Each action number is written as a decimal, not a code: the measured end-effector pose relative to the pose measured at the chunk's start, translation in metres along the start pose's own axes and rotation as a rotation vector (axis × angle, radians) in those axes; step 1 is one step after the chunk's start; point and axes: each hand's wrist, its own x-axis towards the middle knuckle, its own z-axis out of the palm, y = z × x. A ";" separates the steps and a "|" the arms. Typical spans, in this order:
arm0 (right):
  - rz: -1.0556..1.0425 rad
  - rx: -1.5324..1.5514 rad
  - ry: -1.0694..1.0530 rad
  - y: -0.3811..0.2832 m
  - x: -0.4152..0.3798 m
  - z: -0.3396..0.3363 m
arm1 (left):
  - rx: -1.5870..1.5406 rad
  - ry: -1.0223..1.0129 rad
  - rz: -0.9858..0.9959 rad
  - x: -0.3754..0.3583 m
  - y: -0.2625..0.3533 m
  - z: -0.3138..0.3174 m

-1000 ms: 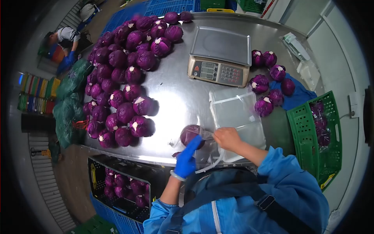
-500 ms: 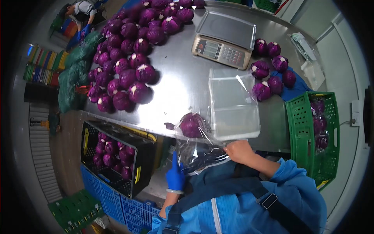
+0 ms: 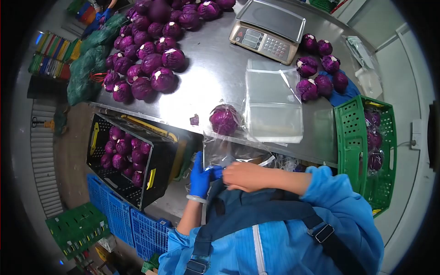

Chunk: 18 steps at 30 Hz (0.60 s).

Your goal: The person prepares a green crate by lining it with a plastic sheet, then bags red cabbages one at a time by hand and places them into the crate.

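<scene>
A red cabbage (image 3: 224,120) sits at the table's near edge inside a clear plastic bag (image 3: 219,149), whose loose end hangs toward me over the edge. My left hand (image 3: 201,178), in a blue glove, is at the bag's lower left with one finger stretched upward. Its other fingers seem closed on the bag film, though they are partly hidden. Bare and closed, my right hand (image 3: 243,176) meets the left at the bag's loose end; its fingertips are hard to see. A stack of flat clear bags (image 3: 275,105) lies right of the cabbage.
Many red cabbages (image 3: 151,62) cover the table's (image 3: 206,68) left side. Behind the bags stands a scale (image 3: 266,36), with several cabbages (image 3: 323,85) beside it. A black crate (image 3: 156,169) of cabbages is at left, a green crate (image 3: 343,142) of bagged ones at right.
My right hand has moved left across the bag's loose end to my left hand. The view has tilted, so the table sits higher; the bag film draws closer round the cabbage.
</scene>
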 end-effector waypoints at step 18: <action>-0.017 -0.220 -0.019 0.115 -0.035 -0.033 | 1.269 -0.530 1.008 0.065 0.039 -0.034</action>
